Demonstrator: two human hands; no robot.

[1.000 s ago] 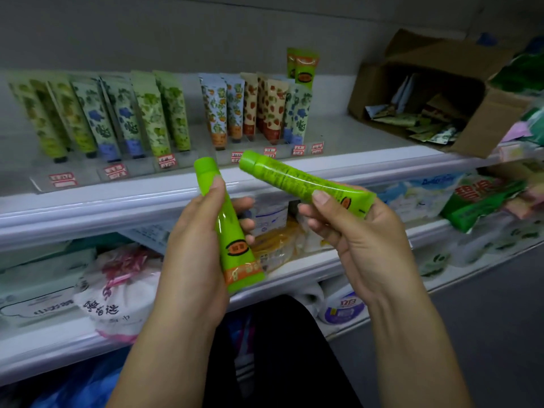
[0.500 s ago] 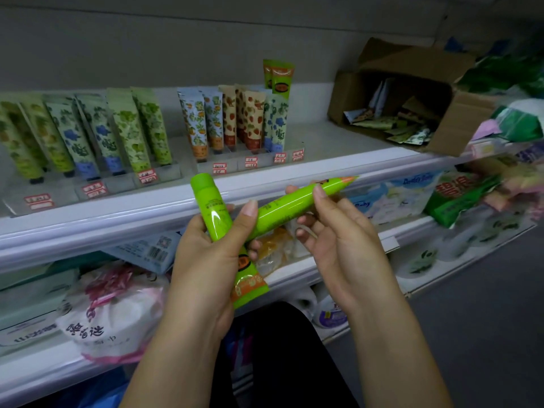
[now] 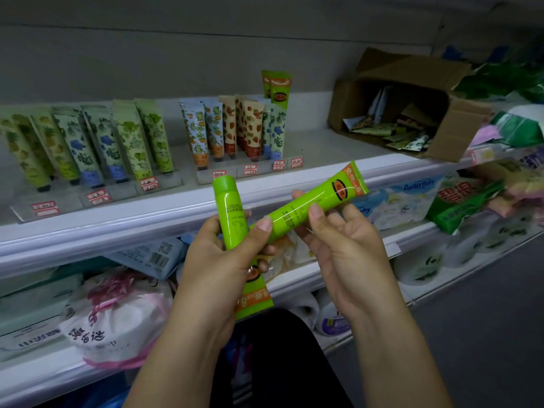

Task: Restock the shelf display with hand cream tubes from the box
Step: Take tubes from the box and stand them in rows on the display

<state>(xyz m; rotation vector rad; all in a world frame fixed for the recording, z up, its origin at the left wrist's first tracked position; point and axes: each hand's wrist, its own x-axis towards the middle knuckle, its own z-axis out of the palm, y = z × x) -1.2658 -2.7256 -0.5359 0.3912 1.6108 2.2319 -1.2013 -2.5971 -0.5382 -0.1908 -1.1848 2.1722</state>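
My left hand (image 3: 217,269) grips a bright green hand cream tube (image 3: 231,213), cap up, its orange crimped end below my palm. My right hand (image 3: 344,245) pinches a second green tube (image 3: 318,201) that lies slanted, crimped orange end up to the right, cap end toward my left thumb. Both are held in front of the upper shelf edge (image 3: 117,228). On that shelf stand rows of patterned tubes in clear display racks (image 3: 97,151), with two tall green tubes (image 3: 278,86) at the back of the right rack. The open cardboard box (image 3: 450,134) lies on its side at the shelf's right end.
Red price tags (image 3: 148,184) line the rack fronts. Several loose tubes and sachets lie inside the box. Below are shelves with packs of wipes and tissue (image 3: 117,316), and green packages (image 3: 462,201) to the right. Grey floor shows at the lower right.
The right-hand tube has swung round: its cap pointed up-left, now its crimped end points up-right. The two tubes have come close together, and the view has shifted slightly right.
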